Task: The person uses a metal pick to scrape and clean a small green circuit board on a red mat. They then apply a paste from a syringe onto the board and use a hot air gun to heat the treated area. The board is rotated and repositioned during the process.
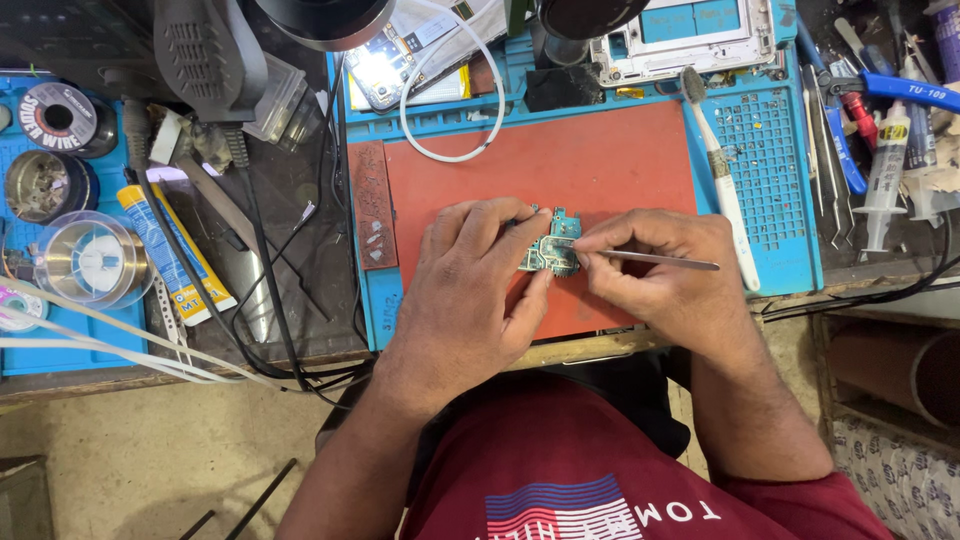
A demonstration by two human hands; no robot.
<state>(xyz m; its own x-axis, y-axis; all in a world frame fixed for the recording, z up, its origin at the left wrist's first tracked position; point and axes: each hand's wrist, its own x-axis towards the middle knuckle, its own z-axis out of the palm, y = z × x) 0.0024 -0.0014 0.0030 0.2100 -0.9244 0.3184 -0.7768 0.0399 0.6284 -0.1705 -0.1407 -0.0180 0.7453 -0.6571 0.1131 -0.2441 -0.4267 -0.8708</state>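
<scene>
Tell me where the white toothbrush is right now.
In the head view, the white toothbrush lies on the right part of the blue work mat, alongside the red pad's right edge, just beyond the right hand holding slim metal tweezers.

1 head view, looking steeply down, close over the workbench (300, 300)

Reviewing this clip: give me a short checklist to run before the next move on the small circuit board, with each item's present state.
1. Circuit board steadied by left hand: ok.
2. Tweezers gripped in right hand: ok.
3. Tweezer tip on the board: ok.
4. Board lying over the red mat: ok.
5. White brush apart from the hands: ok.
6. Which part the tip touches: cannot tell.
</scene>
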